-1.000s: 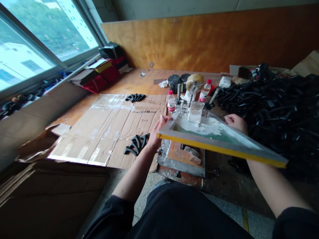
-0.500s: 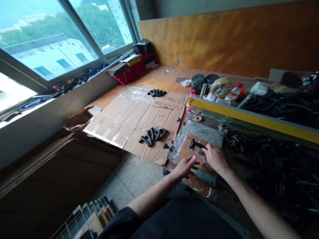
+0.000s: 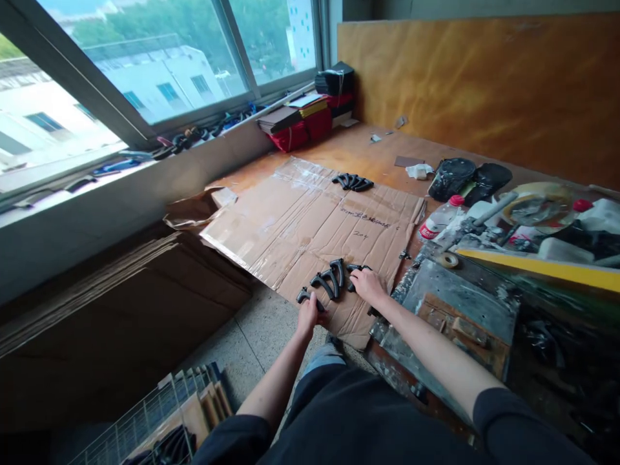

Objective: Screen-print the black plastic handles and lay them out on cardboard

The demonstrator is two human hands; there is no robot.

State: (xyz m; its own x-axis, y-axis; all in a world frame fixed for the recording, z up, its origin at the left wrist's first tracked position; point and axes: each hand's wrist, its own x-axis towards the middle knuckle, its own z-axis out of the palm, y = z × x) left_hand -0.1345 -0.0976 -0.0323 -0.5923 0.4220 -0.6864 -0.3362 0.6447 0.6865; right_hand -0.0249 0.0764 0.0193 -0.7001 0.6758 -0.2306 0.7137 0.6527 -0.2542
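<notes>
My left hand (image 3: 309,316) is closed around a black curved part (image 3: 303,295) with a short crosspiece at its end, held at the near edge of the flattened cardboard (image 3: 271,219). To the right, my right hand (image 3: 369,286) has its fingers closed on another black curved part (image 3: 356,267) lying on the cardboard, mostly covered by the fingers. Between the hands, several matching black curved parts (image 3: 329,281) lie side by side. A second row of such parts (image 3: 352,182) rests farther back on the cardboard.
At right is a metal plate (image 3: 436,284) with a wooden block fixture (image 3: 469,332), a tape roll (image 3: 446,259) and a red-capped bottle (image 3: 440,216). A yellow-edged board (image 3: 542,265) borders a heap of dark parts. Stacked cardboard (image 3: 121,303) stands at left; a wire basket (image 3: 159,413) sits below.
Both hands have moved left from the metal plate to the cardboard. The black part on the fixture is gone from there, and my left hand now holds one. The view has turned right-to-left.
</notes>
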